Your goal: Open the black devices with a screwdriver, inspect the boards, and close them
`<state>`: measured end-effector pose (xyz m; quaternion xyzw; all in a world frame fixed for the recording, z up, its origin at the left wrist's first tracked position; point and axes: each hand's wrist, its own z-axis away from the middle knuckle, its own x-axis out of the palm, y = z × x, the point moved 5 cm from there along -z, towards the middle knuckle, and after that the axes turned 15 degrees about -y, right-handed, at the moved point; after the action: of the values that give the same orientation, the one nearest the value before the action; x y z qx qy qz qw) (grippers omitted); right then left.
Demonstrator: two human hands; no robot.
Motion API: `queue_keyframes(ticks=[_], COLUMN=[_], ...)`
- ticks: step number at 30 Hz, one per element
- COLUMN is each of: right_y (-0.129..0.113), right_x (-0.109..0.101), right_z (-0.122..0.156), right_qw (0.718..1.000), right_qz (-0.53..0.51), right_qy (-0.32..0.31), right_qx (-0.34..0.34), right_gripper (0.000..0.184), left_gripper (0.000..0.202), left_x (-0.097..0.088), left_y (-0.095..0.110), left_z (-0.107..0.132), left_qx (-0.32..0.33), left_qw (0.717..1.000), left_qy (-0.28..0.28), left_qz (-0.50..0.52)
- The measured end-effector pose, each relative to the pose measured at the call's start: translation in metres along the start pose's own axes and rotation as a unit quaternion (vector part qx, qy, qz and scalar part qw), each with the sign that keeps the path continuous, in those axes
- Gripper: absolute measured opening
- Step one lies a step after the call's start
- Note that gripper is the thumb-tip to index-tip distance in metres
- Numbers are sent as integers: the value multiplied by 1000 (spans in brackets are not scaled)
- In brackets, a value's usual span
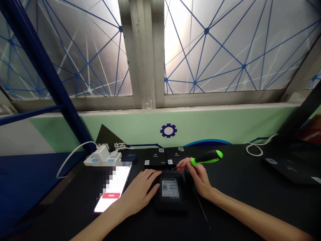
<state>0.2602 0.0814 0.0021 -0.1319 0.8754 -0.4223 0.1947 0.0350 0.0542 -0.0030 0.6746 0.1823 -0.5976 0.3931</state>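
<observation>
Fingers (184, 163) of the right hand (199, 180) are curled shut around a green-and-black screwdriver (207, 157), with the handle poking out toward 3 o'clock and the thin tip just above a black boxy unit (170, 197) with a printed label (170, 188) on top. Calling that unit the centre of the clock, with the window at 12, the left hand (140, 190) sits at about 9, flat and open with its fingers spread, and the fingertips look to be touching the unit's near corner. No grip there that I can see.

Two flat black boxes (155, 157) sit side by side at about 12, just past the unit. Around 10 there's a white power strip (101, 160) with a white plug and cable, plus a small dark puck (129, 158) beside it. A lit-up phone (112, 189) lies at about 9, right beside the left wrist, its screen partly pixelated, with a red button showing. A thin dark line (202, 209) runs across the black tabletop (233, 207) at about 4, too thin to tell what it is.
</observation>
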Motion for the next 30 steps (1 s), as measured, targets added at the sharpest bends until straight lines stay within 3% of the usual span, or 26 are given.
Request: queue_keyframes(ticks=[6, 11, 17, 25, 30], right_y=[2, -7, -17, -30, -35], right_x=[-1, 2, 6, 14, 16], right_z=[0, 0, -1, -6, -7], right_qw=[999, 993, 983, 974, 971], right_qz=[-6, 54, 151, 174, 179], right_qy=[-40, -100, -103, -138, -149], right_qx=[22, 4, -9, -42, -46], right_gripper=[30, 43, 47, 20, 13], left_gripper=[40, 38, 36, 52, 50], left_x=[0, -2, -2, 1, -1], left_y=[-1, -1, 0, 0, 3], left_z=[0, 1, 2, 3, 2], left_qx=[6, 7, 8, 8, 21], left_qw=[1000, 1000, 1000, 1000, 1000], left_qy=[6, 8, 11, 2, -9], left_qz=[6, 11, 16, 5, -3])
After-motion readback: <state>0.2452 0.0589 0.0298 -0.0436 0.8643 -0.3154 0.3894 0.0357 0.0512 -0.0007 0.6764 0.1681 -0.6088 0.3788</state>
